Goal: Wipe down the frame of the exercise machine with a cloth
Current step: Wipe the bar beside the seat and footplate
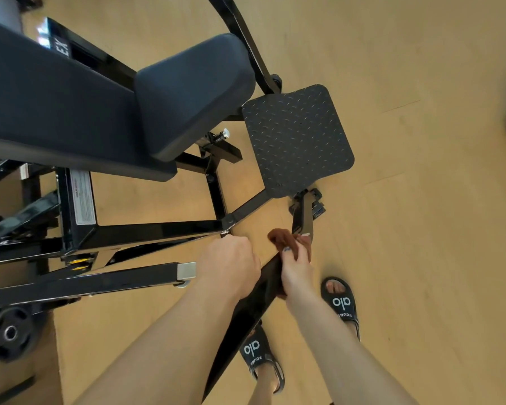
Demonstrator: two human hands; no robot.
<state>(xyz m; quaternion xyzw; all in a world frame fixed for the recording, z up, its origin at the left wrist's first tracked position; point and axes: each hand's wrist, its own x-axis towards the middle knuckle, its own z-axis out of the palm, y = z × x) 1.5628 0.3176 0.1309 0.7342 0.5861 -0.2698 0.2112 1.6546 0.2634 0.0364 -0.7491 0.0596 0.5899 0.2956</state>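
1. Head view, taking the footplate [297, 138] as landmark: black checker-plate panel at the end of the exercise machine, beside the dark seat pad [193, 92].
2. Below the footplate, a slanted black frame bar [254, 302], running down toward two sandalled feet on the wooden floor [406, 200].
3. Right hand [297, 270] on that bar, below the footplate; grip pinching a brown cloth [287, 241] bunched against the bar's upper end, thumb and fingers curled over it.
4. Left hand [230, 266] below and left of the footplate, fingers curled in a fist close to the same bar; whether the grip holds the bar or just rests against it, cannot tell, since the knuckles hide the fingertips.
5. Further left of the footplate: horizontal frame tubes [158, 229], a white warning label [84, 197], and a weight plate [11, 331] near the floor.
6. Judging progress: wiping under way on the slanted bar only. No visible sign on the glossy tubes of what is already cleaned.
7. Probably left to do: the rest of the slanted bar toward the feet, plus the tubes left of the footplate.
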